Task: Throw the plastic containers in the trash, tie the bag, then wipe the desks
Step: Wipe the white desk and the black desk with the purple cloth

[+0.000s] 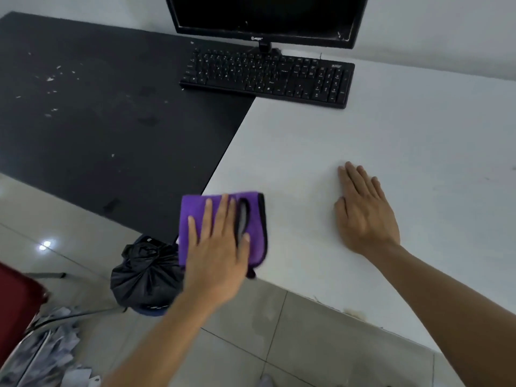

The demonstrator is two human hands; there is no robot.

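A folded purple cloth [195, 208] with a dark edge lies at the near left corner of the white desk [377, 141]. My left hand [219, 247] presses flat on the cloth, fingers spread. My right hand [363, 210] rests flat and bare on the white desk, to the right of the cloth. A tied black trash bag [145, 272] sits on the floor below the desk corner. The black desk [97, 113] adjoins on the left, with pale crumbs scattered on it.
A black keyboard [268, 76] straddles the two desks at the back, under a dark monitor [265, 18]. A dark red chair [16, 300] stands at the left edge. Torn paper scraps [53, 353] lie on the tiled floor at the lower left.
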